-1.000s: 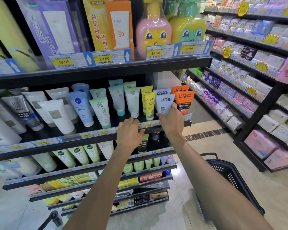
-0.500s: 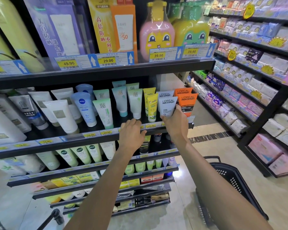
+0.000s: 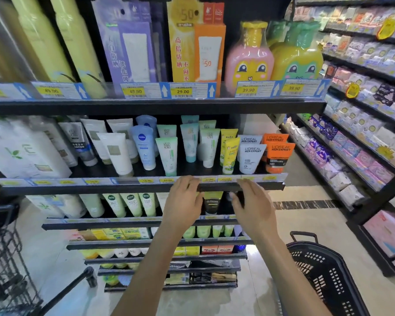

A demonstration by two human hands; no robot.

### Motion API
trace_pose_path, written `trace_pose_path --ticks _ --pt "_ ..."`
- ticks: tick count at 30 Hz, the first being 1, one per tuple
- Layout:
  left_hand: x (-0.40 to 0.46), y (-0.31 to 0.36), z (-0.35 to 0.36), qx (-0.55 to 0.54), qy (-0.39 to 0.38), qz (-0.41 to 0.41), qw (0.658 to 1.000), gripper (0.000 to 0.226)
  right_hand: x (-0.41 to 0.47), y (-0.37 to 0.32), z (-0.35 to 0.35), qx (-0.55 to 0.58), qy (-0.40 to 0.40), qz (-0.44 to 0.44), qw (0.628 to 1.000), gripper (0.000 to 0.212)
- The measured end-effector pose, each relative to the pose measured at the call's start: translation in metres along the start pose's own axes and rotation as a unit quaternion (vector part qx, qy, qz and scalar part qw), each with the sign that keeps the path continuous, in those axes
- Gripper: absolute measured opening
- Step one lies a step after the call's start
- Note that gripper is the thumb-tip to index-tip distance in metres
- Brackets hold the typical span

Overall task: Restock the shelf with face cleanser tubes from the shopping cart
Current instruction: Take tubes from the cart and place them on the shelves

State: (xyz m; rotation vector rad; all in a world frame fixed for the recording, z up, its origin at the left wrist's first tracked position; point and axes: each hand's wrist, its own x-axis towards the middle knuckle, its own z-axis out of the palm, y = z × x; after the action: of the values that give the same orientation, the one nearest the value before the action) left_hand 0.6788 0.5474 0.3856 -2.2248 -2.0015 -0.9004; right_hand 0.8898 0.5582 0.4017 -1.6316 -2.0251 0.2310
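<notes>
Now both hands [image 3: 185, 201] empty nr shelf [image 3: 123, 190].

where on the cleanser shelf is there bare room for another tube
A bare dark patch lies at the front between the white cream tube and the green-white tube. The right end, from yellow tube to orange L'Oreal tube, is crowded.
</notes>
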Motion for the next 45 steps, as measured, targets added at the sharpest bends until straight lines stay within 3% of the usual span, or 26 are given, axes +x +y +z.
trace_pose_path --ticks 5,10,17,20,24,34,45 --pt "-0.08 -0.018 -0.026 0.073 0.038 -0.087 0.993 0.038 -0.033 -0.033 0.014 -0.021 -0.128 -0.091 0.987 0.052" --pt "-0.176 -0.026 -0.064 0.117 0.037 -0.242 0.963 0.042 -0.076 -0.087 0.036 -0.014 -0.242 -0.185 0.952 0.055" --pt "-0.323 -0.019 -0.124 0.199 0.082 -0.388 0.896 0.045 -0.158 -0.155 0.078 0.037 -0.324 -0.333 0.885 0.046" --pt "-0.388 -0.008 -0.145 0.23 0.082 -0.462 0.853 0.047 -0.206 -0.187 0.087 0.104 -0.319 -0.38 0.862 0.055" --pt "-0.444 0.002 -0.165 0.22 0.095 -0.534 0.811 0.047 -0.249 -0.218 0.097 0.136 -0.336 -0.419 0.832 0.048" --pt "-0.547 -0.032 -0.212 0.189 0.14 -0.622 0.747 0.057 -0.326 -0.316 0.13 0.129 -0.405 -0.472 0.772 0.052" --pt "-0.598 -0.124 -0.254 0.154 0.085 -0.641 0.747 0.048 -0.351 -0.405 0.182 0.1 -0.412 -0.458 0.781 0.052"
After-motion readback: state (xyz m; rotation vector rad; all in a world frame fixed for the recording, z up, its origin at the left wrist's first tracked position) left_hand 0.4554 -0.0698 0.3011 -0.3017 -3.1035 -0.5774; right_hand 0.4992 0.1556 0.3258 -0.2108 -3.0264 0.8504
